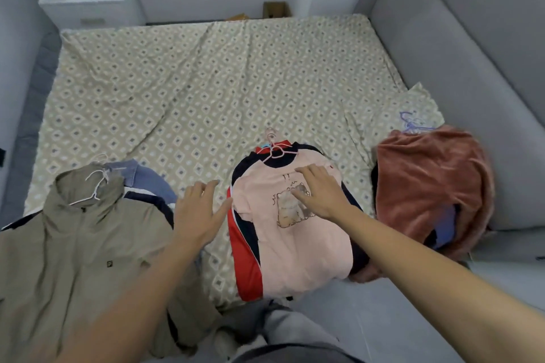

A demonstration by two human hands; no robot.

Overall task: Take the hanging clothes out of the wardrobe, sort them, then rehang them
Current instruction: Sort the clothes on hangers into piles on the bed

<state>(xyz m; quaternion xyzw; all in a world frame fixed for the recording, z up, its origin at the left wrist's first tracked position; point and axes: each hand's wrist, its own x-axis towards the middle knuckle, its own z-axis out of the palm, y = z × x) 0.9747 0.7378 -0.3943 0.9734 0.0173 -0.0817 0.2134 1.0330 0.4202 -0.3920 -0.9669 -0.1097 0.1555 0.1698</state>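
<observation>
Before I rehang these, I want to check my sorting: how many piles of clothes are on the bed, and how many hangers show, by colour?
Piles of clothes: 3, topped by the khaki jacket, the pink T-shirt and the rust fleece
White hanger: 1
Pink hanger: 1
Purple hanger: 1
Total hangers plainly visible: 3; more may be hidden under the stacked clothes.
</observation>
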